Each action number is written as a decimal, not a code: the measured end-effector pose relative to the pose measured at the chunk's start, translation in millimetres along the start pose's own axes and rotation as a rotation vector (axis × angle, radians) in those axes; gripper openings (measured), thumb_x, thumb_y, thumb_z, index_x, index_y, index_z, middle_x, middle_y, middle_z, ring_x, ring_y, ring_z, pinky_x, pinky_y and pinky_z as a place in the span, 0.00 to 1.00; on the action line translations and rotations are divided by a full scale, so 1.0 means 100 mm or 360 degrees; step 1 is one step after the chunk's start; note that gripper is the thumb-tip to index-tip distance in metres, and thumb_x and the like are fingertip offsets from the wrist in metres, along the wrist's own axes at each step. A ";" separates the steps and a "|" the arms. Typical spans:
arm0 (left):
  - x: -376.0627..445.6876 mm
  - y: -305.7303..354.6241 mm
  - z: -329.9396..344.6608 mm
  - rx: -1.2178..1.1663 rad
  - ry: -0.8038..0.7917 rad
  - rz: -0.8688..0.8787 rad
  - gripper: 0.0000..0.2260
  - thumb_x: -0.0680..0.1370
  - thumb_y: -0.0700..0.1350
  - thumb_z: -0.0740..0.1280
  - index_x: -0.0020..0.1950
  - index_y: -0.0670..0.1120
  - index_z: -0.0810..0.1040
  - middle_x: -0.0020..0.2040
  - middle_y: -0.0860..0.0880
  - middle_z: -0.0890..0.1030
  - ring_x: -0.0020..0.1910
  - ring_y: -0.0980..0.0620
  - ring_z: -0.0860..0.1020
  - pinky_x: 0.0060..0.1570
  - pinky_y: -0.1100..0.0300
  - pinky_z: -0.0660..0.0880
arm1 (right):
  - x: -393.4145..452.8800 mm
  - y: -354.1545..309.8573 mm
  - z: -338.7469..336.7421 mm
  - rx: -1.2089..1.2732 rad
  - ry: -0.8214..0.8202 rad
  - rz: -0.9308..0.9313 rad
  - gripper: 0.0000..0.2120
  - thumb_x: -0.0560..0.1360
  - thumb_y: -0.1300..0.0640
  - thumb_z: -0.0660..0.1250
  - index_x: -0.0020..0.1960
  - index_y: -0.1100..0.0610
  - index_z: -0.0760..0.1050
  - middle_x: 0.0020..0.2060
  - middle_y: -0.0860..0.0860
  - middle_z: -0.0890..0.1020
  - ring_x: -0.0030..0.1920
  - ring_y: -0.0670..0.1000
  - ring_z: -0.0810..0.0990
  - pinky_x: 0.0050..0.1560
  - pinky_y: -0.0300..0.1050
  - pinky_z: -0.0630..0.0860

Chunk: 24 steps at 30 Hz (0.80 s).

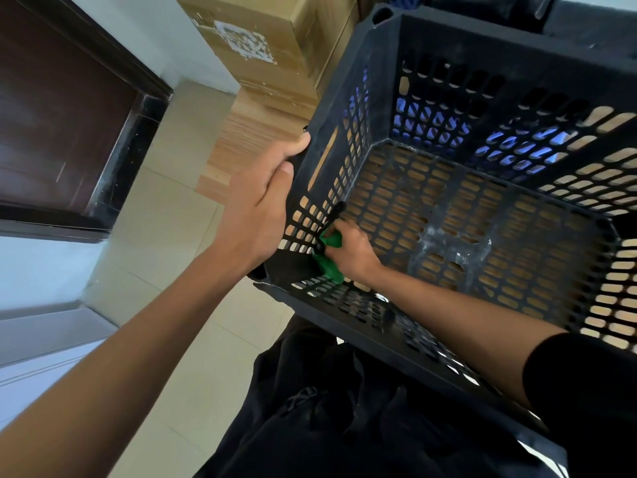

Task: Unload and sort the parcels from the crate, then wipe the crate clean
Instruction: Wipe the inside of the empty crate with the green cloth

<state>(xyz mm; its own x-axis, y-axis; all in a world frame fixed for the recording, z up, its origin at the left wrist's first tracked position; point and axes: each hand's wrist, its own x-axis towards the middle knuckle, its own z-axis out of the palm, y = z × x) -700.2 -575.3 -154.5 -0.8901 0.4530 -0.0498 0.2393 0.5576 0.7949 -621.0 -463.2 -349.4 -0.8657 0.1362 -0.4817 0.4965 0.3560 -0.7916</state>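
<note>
A black slotted plastic crate [448, 39] fills the right half of the view, with nothing inside it; pale dust smears mark its floor. My left hand [258, 201] grips the crate's left rim from outside, thumb over the edge. Inside the crate, my right hand [351, 250] holds a bunched green cloth [331, 257] pressed into the near left corner, against the wall and floor. Part of the cloth is hidden under my fingers. No parcels show inside the crate.
A large cardboard box [262, 43] with a torn label stands behind the crate on a wooden surface [248, 139]. A dark door [69, 108] is at left above a pale tiled floor [165, 270]. My dark clothing fills the bottom.
</note>
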 end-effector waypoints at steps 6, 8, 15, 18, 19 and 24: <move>-0.01 0.03 0.00 0.0085 0.0007 0.0019 0.18 0.85 0.40 0.56 0.73 0.47 0.76 0.61 0.65 0.79 0.58 0.65 0.77 0.62 0.63 0.74 | 0.14 -0.32 -0.36 0.0610 0.0411 0.0107 0.12 0.78 0.66 0.66 0.58 0.54 0.73 0.56 0.53 0.79 0.49 0.50 0.80 0.37 0.31 0.74; -0.02 0.05 0.00 0.0091 0.0001 0.0010 0.18 0.86 0.40 0.56 0.73 0.47 0.76 0.62 0.64 0.79 0.58 0.65 0.78 0.62 0.61 0.75 | 0.33 -0.44 -0.62 0.0757 0.0590 0.0101 0.13 0.80 0.66 0.64 0.63 0.56 0.72 0.57 0.53 0.79 0.47 0.46 0.80 0.37 0.31 0.78; -0.04 0.09 -0.01 0.0082 -0.0038 -0.0046 0.17 0.86 0.41 0.56 0.73 0.49 0.75 0.60 0.63 0.80 0.60 0.60 0.80 0.62 0.52 0.77 | 0.83 -0.57 -1.01 0.0946 0.0964 0.0170 0.16 0.81 0.58 0.65 0.67 0.54 0.78 0.61 0.52 0.82 0.59 0.49 0.81 0.66 0.47 0.76; -0.04 0.09 -0.01 0.0110 -0.0042 -0.0057 0.17 0.86 0.41 0.57 0.73 0.49 0.75 0.57 0.65 0.80 0.56 0.58 0.80 0.60 0.53 0.78 | 0.71 -0.50 -0.73 0.0817 0.0855 0.0198 0.15 0.83 0.59 0.59 0.67 0.56 0.78 0.62 0.55 0.80 0.54 0.47 0.79 0.57 0.34 0.75; -0.03 0.09 0.00 0.0123 -0.0041 -0.0055 0.17 0.86 0.41 0.57 0.73 0.50 0.75 0.56 0.63 0.81 0.54 0.56 0.80 0.59 0.52 0.78 | 0.65 -0.47 -0.62 0.0784 0.0797 0.0213 0.12 0.83 0.59 0.58 0.60 0.56 0.79 0.60 0.57 0.80 0.49 0.47 0.79 0.48 0.32 0.74; -0.02 0.06 0.01 0.0105 -0.0058 -0.0060 0.17 0.86 0.44 0.57 0.73 0.57 0.73 0.53 0.40 0.82 0.48 0.42 0.81 0.52 0.39 0.78 | 0.23 -0.20 -0.31 0.0863 0.0428 0.0322 0.11 0.83 0.54 0.59 0.55 0.55 0.80 0.48 0.51 0.83 0.45 0.45 0.82 0.43 0.38 0.76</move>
<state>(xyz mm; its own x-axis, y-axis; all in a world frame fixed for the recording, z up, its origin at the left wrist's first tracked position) -696.2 -572.3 -150.3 -0.8846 0.4551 -0.1018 0.2321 0.6189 0.7504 -652.7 -438.6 -332.5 -0.7021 0.4041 -0.5863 0.5526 -0.2101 -0.8066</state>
